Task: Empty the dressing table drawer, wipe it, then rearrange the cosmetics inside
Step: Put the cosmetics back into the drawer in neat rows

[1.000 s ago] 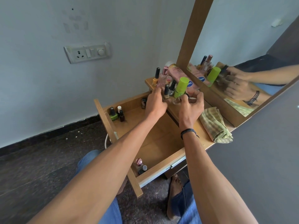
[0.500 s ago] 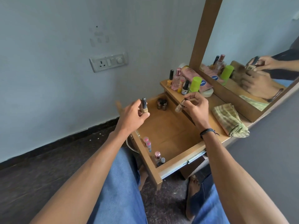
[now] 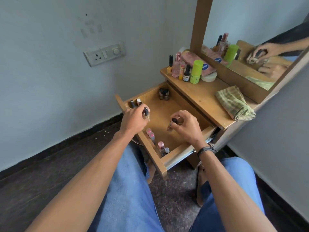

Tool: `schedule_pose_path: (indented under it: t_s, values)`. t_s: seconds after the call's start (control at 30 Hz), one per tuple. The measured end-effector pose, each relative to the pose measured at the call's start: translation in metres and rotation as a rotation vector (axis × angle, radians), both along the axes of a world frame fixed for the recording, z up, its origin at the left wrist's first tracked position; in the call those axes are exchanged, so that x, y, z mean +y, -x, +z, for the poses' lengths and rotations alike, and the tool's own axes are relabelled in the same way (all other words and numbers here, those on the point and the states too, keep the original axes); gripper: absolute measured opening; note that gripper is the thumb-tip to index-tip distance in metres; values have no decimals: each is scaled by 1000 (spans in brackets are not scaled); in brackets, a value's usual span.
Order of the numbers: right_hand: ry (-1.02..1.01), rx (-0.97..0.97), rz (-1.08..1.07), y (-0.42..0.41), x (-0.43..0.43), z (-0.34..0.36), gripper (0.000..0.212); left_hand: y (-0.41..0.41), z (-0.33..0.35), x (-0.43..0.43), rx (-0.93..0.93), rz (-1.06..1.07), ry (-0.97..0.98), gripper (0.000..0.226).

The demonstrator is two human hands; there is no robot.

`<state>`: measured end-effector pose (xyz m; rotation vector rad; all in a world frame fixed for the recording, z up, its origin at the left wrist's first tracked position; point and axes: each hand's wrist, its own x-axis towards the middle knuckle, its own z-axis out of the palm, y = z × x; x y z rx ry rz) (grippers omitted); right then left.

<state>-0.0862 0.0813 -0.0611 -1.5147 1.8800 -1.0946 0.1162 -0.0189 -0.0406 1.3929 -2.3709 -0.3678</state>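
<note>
The wooden drawer stands pulled out below the dressing table top. My left hand grips a small black-capped bottle over the drawer's far left corner. My right hand pinches another small black-capped bottle, tilted, above the drawer's middle. Inside, small bottles stand in the far left corner, the far right corner, and along the left wall down to the near corner. On the top stand more cosmetics, among them a lime-green bottle.
A folded green checked cloth lies on the table top at the right. A mirror leans behind it. A wall socket plate is at the left. My knees in blue jeans sit under the drawer.
Both hands took small bottles from the table top and brought them down and back over the drawer, the left one towards the far left corner. The camera view dropped lower.
</note>
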Motion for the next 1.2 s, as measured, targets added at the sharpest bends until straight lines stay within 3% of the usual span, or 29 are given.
schedule_pose_path:
  t_s: [0.27,0.4,0.93,1.2]
  values:
    - [-106,177,54,1,-6,-12,24,8,14,-10,-275,-29,-188,20]
    - [-106,222,56,-1,-6,-15,24,8,15,-20,-285,-20,-215,8]
    - [-90,271,52,-4,-7,-17,21,-1,22,-39,-339,-37,-52,26]
    - [-83,277,60,-5,-9,-19,21,-6,17,-46,-271,-43,-90,11]
